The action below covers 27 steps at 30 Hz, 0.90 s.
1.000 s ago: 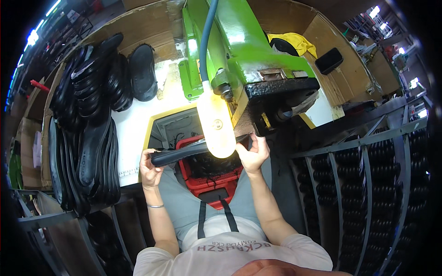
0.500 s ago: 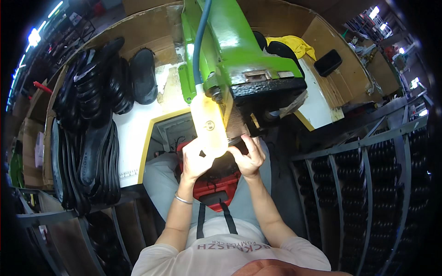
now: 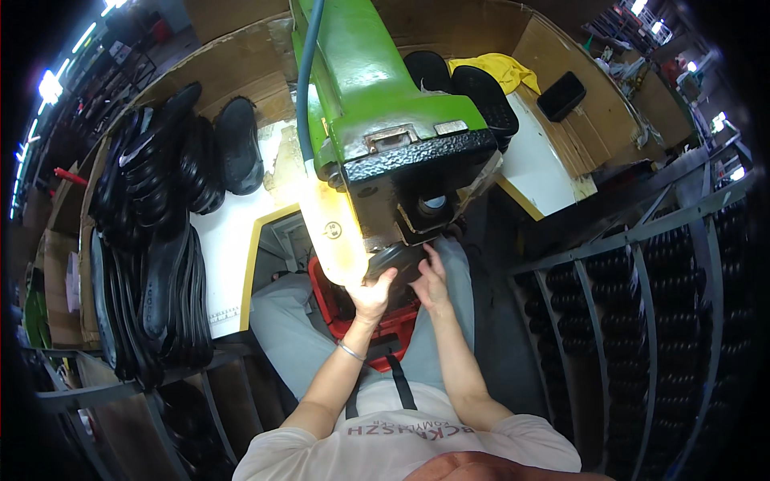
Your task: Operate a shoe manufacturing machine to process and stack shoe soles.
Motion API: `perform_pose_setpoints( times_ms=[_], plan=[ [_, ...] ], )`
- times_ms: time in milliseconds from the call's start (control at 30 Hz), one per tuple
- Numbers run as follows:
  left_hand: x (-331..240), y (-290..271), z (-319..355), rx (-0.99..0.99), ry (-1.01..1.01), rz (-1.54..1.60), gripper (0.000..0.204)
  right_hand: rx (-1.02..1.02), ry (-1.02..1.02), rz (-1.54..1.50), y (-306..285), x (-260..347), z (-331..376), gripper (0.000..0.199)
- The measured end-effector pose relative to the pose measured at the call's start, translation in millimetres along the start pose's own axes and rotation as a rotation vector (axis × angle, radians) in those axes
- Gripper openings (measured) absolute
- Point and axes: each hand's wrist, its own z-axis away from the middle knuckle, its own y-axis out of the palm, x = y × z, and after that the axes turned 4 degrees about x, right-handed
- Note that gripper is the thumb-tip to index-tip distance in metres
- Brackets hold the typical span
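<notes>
In front of the head of a green machine, both hands hold what looks like a black shoe sole. My left hand grips its left side with the thumb up, and part of that hand lies behind a bright yellow-white oblong piece on a blue-grey cable. At the sole's right edge is my right hand, its thumb and fingers bent around it. The sole's top end sits close under the machine's black front plate; whether they touch I cannot tell.
Stacks of black soles stand on the white table to the left. At the right lie a yellow cloth, more black soles and a black phone-like object. Racks of black soles flank me; a red stool-like piece is below.
My view has shifted, so the machine head sits further left. The hands have tilted and lowered the sole, whose dark face now shows between them.
</notes>
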Motion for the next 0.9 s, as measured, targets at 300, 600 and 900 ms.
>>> perform_pose_setpoints(
  times_ms=[300,600,900],
  plan=[
    [-19.9,28.4,-15.1,0.087,-0.009,0.147,0.036,-0.328,-0.618,0.703,21.6,105.9,-1.4,0.056],
    [-26.9,16.8,-19.1,0.063,0.112,-0.239,0.031,-0.018,-0.215,0.09,7.4,35.1,-15.0,0.053],
    [-35.2,7.1,-18.3,0.138,0.155,-0.252,0.049,-0.208,-0.468,0.342,-4.4,49.9,-17.0,0.054]
  ],
)
